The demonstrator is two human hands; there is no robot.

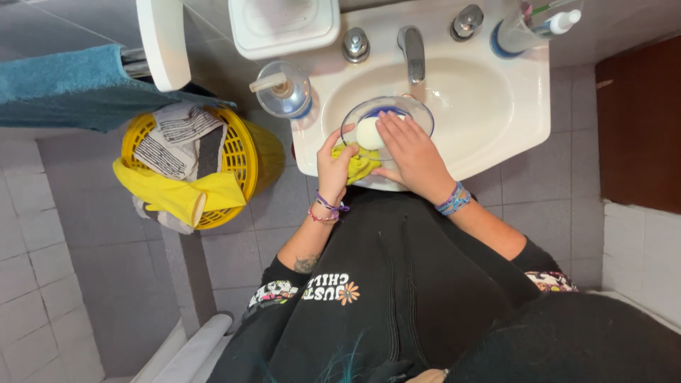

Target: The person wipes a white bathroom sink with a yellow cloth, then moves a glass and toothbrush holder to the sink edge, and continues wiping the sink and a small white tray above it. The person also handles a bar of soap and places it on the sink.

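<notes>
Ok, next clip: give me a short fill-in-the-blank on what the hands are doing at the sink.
1. The left hand presses a ____ cloth against the sink rim.
2. The right hand rests on a clear glass ____ holding a white soap.
3. The basket on the floor left of the sink is ____.
4. The tap stands between two ____ knobs.

Missing words: yellow; dish; yellow; metal
</notes>
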